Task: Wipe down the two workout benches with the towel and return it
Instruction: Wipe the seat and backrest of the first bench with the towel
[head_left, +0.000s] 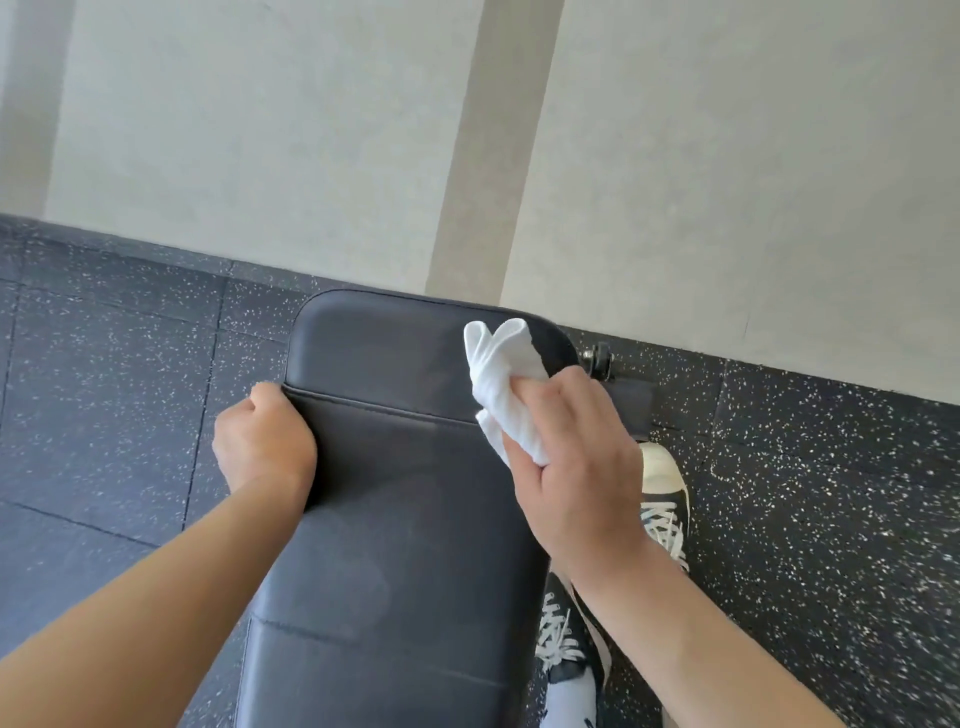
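- Bench (395, 545), a dark padded worktop with smooth vinyl panels and stitched seams, runs from near the camera toward the pale wall.
- Left hand (262, 441) has its grip curled over the worktop's left edge at a seam, steadying it.
- Right hand (576, 462) grips the bunched white towel (501, 387), soft terry, near the far right corner.
- Judgement: press flatter and sweep overlapping strokes into the rounded far corners.
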